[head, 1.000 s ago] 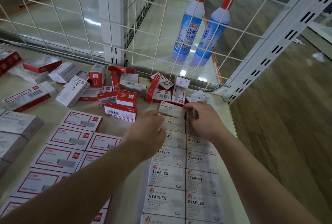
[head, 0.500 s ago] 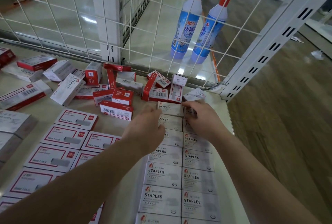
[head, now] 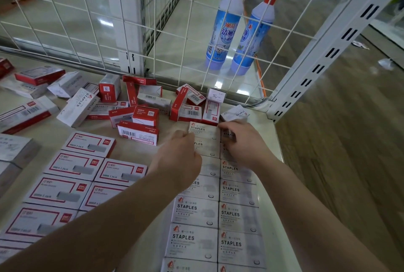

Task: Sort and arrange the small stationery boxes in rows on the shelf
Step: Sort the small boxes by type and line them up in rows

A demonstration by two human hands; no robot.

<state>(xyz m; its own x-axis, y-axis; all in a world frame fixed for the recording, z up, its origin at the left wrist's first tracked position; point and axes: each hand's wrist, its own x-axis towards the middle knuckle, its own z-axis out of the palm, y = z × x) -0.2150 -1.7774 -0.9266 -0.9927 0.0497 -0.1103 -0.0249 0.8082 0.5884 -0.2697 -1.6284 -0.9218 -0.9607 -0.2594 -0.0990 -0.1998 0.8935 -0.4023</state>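
Note:
Two columns of white STAPLES boxes (head: pixel 195 212) lie flat along the right side of the shelf (head: pixel 54 134). My right hand (head: pixel 244 143) curls over the farthest box of the right column (head: pixel 229 135) and pinches it. My left hand (head: pixel 179 158) lies over the far end of the left column, its thumb at the left edge of the farthest box (head: pixel 203 129). Its fingers are bent and hidden under the back of the hand. Flat red-framed white boxes (head: pixel 74 164) form rows on the left. A loose pile of small red and white boxes (head: pixel 140 116) lies behind.
A white wire grid (head: pixel 153 31) closes the back of the shelf. Behind it, two blue bottles (head: pixel 225 29) stand on the floor. A slotted white upright (head: pixel 323 53) marks the right corner. The shelf's right edge (head: pixel 282 162) drops to a wooden floor. Larger white boxes (head: pixel 13 149) sit far left.
Both hands stay at the far end of the white columns. The right hand's fingers have shifted slightly on the farthest box. No box has visibly changed place.

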